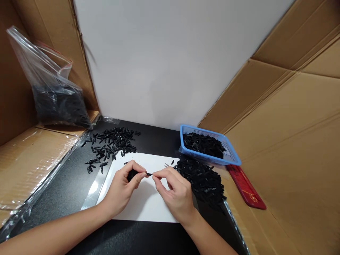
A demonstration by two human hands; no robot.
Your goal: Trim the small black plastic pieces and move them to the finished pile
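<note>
Pinched between left hand (124,186) thumb and forefinger, a small black part (148,174) lies lengthwise toward the right hand (174,193), whose closed fingertips meet its tip over the white sheet (143,207), the part between both hands.

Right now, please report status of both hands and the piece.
Left hand shut on small black piece. Right hand pinching its tip. Black pile close beside right hand, over white sheet.
</note>
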